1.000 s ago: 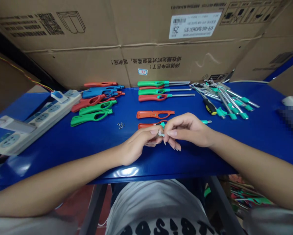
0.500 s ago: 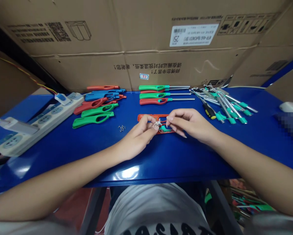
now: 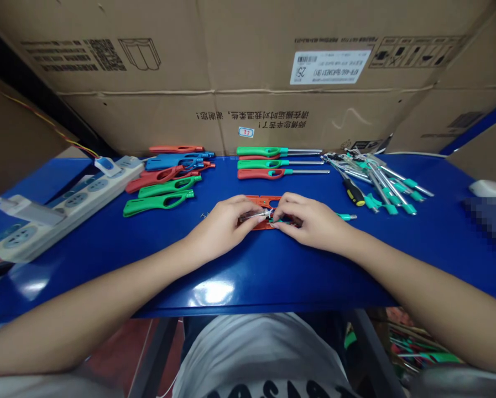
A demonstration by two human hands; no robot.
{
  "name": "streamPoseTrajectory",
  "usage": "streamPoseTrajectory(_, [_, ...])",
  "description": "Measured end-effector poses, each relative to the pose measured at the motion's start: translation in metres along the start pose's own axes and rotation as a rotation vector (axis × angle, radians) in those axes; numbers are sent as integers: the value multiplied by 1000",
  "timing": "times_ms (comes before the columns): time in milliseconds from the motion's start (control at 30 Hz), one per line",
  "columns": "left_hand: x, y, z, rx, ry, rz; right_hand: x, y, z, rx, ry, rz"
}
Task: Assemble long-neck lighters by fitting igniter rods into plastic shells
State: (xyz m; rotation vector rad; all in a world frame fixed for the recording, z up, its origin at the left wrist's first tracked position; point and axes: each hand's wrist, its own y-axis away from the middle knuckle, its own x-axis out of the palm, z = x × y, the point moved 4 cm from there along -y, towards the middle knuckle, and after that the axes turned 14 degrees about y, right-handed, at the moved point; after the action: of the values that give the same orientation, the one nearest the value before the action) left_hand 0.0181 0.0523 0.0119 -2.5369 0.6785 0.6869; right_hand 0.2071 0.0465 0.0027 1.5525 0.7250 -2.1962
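Both my hands rest on the blue table [image 3: 272,265] over an orange lighter shell half [image 3: 261,200]. My left hand [image 3: 223,224] pinches a small metal and white part [image 3: 264,213] against the shell. My right hand [image 3: 309,220] has its fingertips pressed down on the same spot, over a teal-tipped metal tube [image 3: 346,216] that sticks out to the right. What lies under the fingers is hidden.
Coloured lighter shells [image 3: 160,190] lie at the left, three assembled lighters [image 3: 272,163] behind the hands, a pile of teal-tipped tubes [image 3: 384,185] and a screwdriver [image 3: 353,190] at the right. A power strip [image 3: 61,207] sits far left. Cardboard boxes [image 3: 248,72] wall the back.
Both hands moved away from me and came down from above the near table onto the orange shell. The small part went with them and now lies against the shell.
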Motion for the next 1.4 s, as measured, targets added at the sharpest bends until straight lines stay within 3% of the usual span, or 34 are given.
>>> streamPoseTrajectory(167, [-2, 0, 2, -79, 28, -37, -1, -3, -4, 60, -180, -55])
streamPoseTrajectory(300, [-1, -1, 5, -128, 90, -16, 9, -2, -14, 330, -532, 137])
streamPoseTrajectory(467, [1, 0, 8, -152, 176, -5, 12, -6, -21, 349, -810, 190])
streamPoseTrajectory(833, [6, 0, 14, -188, 289, -14, 7, -9, -20, 347, -788, 255])
streamPoseTrajectory(1400, [7, 0, 15, -195, 326, -7, 4, -9, -20, 321, -781, 250])
